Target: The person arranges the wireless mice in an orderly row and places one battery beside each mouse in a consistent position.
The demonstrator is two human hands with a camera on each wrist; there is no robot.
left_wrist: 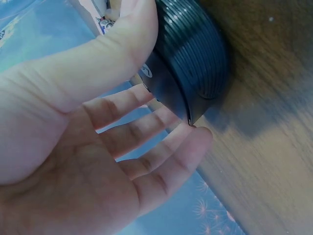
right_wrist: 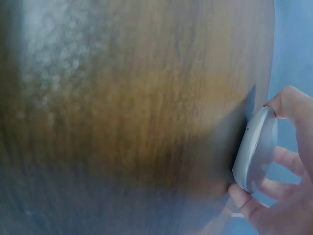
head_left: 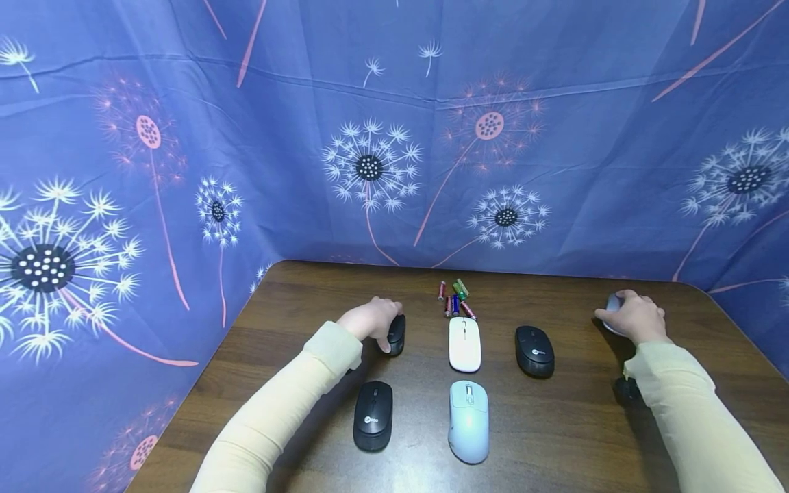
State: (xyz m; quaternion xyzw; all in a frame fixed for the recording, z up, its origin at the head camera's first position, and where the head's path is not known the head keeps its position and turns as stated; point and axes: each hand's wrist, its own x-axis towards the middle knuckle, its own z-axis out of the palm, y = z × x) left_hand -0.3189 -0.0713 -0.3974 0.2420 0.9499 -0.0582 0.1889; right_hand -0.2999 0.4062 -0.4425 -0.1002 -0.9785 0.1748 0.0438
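Observation:
My left hand (head_left: 373, 323) grips a black computer mouse (head_left: 396, 335) at the left of the table, its thumb on one side and the fingers on the other. In the left wrist view the ribbed side of this mouse (left_wrist: 195, 49) shows beside the thumb, and it sits tilted close over the wood. Far to the right, my right hand (head_left: 638, 318) holds a pale grey mouse (head_left: 613, 308) near the table's back edge. The right wrist view has that grey mouse (right_wrist: 255, 152) between thumb and fingertips, on edge in that picture.
Between the hands stand a white mouse (head_left: 465, 344), a light blue mouse (head_left: 469, 423) and two black mice (head_left: 535, 350), one nearer the front left (head_left: 372, 415). Several small batteries (head_left: 456, 300) lie behind the white mouse. A blue dandelion-print cloth (head_left: 431, 226) hangs behind the table.

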